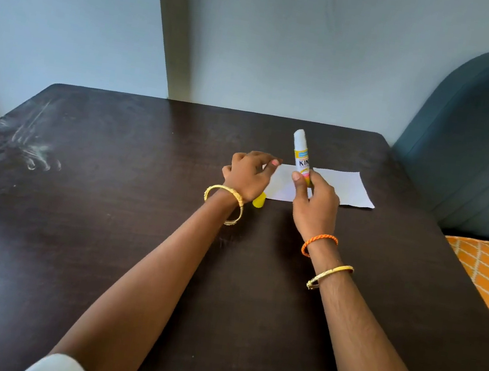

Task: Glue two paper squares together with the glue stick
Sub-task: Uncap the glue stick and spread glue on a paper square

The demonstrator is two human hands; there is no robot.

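Observation:
White paper (346, 187) lies flat on the dark table (103, 244), toward the far right; I cannot make out a seam between two squares. My right hand (315, 208) grips the lower end of a yellow-and-white glue stick (300, 155), held upright over the paper with its white tip exposed. The yellow cap (259, 200) rests on the table just below my left hand (248, 173). That hand hovers at the paper's left edge, fingers loosely curled, holding nothing.
A wall runs right behind the table's far edge. A blue-grey padded chair back (474, 148) stands to the right, with an orange patterned cloth (488, 276) beside the table's right edge. Whitish smears (34, 149) mark the table's left side.

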